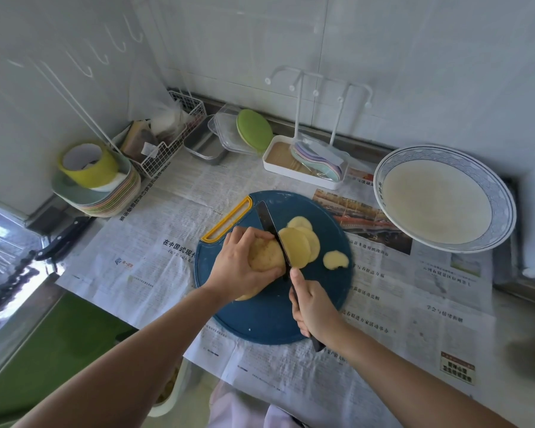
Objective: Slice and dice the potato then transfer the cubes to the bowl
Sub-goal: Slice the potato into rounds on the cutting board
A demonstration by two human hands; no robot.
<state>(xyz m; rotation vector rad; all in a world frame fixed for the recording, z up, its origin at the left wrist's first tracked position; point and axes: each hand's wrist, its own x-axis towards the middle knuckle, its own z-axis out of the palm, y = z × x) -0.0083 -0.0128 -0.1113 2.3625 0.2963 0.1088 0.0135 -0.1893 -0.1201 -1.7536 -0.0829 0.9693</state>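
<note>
The right hand (314, 307) grips the black handle of a knife (271, 230), forefinger laid along the back of the blade, which stands edge-down against the cut face of the potato (266, 254). The left hand (241, 264) is curled over the potato from above, fingers and thumb holding it down on the round blue cutting board (269, 322). Just right of the blade lie overlapping slices (295, 247), the nearest leaning on the knife; one smaller slice (335, 260) lies apart from them, still on the board. The board sits on newspaper (155, 257) spread over the counter. The bowl (502, 196) — white with a blue patterned rim — stands to the right, well apart from the board. A second knife (65, 239) lies at the counter's left edge, near a stack of plates (112, 199).
</note>
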